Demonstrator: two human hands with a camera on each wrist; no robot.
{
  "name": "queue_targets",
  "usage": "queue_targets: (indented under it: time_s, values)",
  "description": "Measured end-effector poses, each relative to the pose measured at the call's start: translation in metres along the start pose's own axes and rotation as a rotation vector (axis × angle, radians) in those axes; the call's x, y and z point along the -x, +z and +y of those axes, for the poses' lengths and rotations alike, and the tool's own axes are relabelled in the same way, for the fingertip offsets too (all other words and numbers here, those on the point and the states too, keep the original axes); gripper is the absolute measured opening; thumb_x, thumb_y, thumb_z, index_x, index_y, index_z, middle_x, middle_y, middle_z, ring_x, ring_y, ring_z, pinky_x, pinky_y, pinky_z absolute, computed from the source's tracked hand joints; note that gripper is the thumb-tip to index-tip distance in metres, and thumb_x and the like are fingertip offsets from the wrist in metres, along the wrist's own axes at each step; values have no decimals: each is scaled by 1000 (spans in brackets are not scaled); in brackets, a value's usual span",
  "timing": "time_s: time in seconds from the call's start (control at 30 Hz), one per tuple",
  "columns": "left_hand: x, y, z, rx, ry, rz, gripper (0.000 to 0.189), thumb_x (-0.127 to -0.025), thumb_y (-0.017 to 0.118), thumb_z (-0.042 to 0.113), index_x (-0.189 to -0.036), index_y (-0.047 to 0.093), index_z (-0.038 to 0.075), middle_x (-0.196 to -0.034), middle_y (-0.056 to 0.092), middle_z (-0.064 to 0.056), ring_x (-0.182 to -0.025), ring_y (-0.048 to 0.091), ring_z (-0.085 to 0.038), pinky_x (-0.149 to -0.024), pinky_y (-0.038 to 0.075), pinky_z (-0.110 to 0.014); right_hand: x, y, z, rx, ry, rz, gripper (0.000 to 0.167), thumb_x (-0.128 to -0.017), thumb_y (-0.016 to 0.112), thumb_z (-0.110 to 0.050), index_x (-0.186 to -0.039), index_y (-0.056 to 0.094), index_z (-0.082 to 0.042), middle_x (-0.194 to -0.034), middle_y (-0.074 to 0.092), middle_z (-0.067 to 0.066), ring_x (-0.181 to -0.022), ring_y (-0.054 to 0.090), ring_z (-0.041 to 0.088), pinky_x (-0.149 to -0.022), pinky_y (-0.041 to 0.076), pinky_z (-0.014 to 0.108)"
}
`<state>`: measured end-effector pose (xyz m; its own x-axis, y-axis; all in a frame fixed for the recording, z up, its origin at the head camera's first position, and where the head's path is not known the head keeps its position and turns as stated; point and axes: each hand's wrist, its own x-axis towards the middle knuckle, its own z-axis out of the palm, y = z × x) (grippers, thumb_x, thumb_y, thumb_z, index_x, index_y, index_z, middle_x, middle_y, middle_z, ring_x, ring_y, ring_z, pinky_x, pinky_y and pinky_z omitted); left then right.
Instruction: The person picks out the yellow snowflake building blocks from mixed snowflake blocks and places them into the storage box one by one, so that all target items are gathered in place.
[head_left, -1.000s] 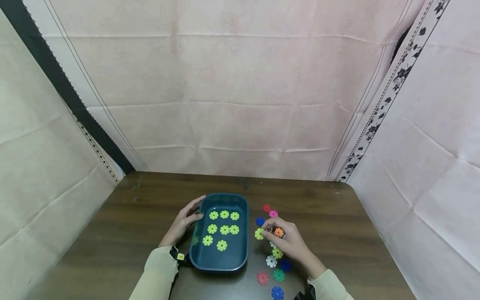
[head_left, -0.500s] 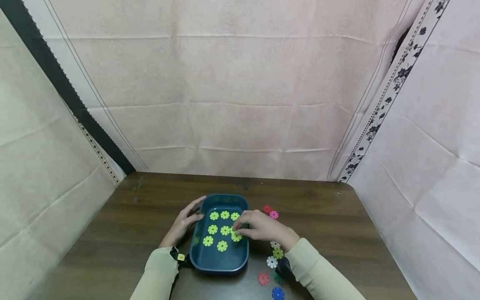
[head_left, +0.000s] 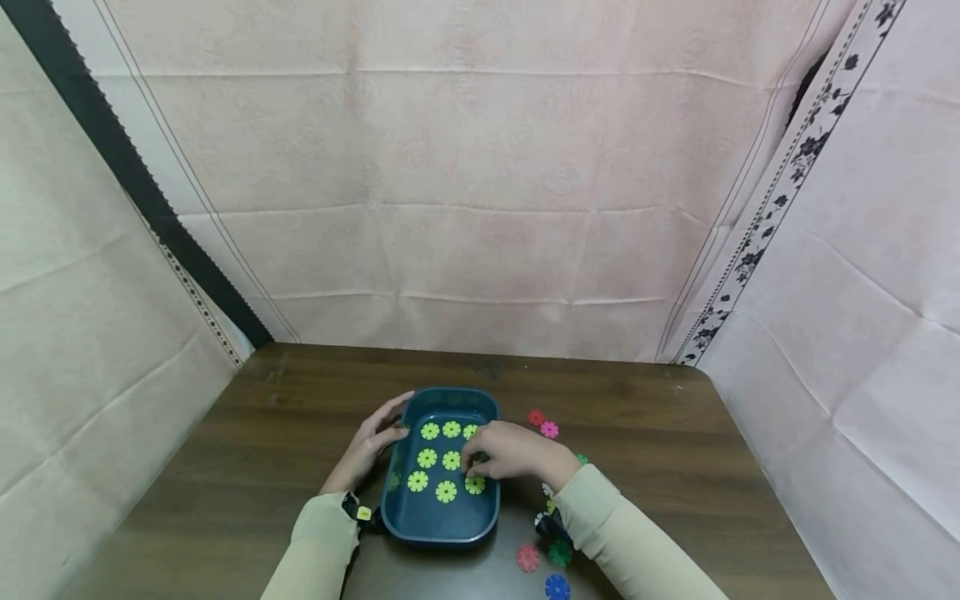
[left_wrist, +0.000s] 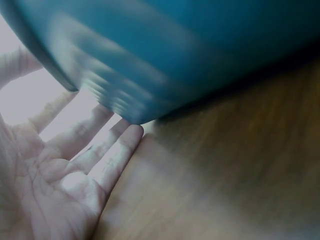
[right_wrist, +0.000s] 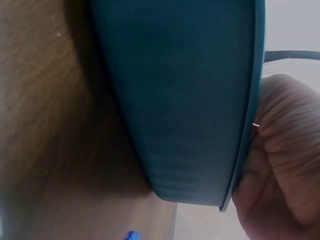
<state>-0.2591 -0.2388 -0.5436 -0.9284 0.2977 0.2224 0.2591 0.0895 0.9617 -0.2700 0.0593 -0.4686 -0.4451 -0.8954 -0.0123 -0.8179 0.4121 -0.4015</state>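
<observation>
A dark blue-green tray (head_left: 427, 521) holds several yellow-green flower-shaped discs (head_left: 446, 492), laid in rows. My left hand (head_left: 371, 446) rests against the tray's left side, its thumb at the rim; in the left wrist view the straight fingers (left_wrist: 112, 165) touch the outer wall. My right hand (head_left: 517, 450) reaches over the right rim, thumb and fingertips bent down at the right column of discs. One disc (head_left: 475, 486) lies just below the thumb. The middle disc of that column is hidden, and I cannot tell whether the fingers pinch it.
Right of the tray lie loose flower discs, including a red one (head_left: 536, 417), a pink one (head_left: 550, 429), a green one (head_left: 560, 553) and a blue one (head_left: 557, 587). My right sleeve (head_left: 622, 533) covers part of them. A pale cloth (head_left: 480, 208) hangs behind the brown table (head_left: 637, 417).
My right hand has moved left from the loose discs into the tray with a yellow-green disc, which now lies at the lower right of the rows. The left hand stays at the tray.
</observation>
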Motion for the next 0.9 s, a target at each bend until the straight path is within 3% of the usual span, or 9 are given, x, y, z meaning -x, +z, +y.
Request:
queue_targets:
  time_s: [0.5,0.9]
  values:
    - [-1,0,0,14,-1,-9,57,-101,57,14,-155,39,21,-149,47,-16,-128,49,-43,-99,45,-40,7,-2,1,-79,-4,131,19,-98,69,-24,-114,74,-17,-108,69,-13,-98,62,8,-88,53,27]
    - [-1,-1,-1,1,1,-7,58,-102,56,14,-156,38,21,-150,46,-15,-128,49,-41,-98,45,-39,24,1,2,-207,-18,303,18,-97,70,-24,-114,73,-19,-110,70,-11,-97,62,3,-86,55,31]
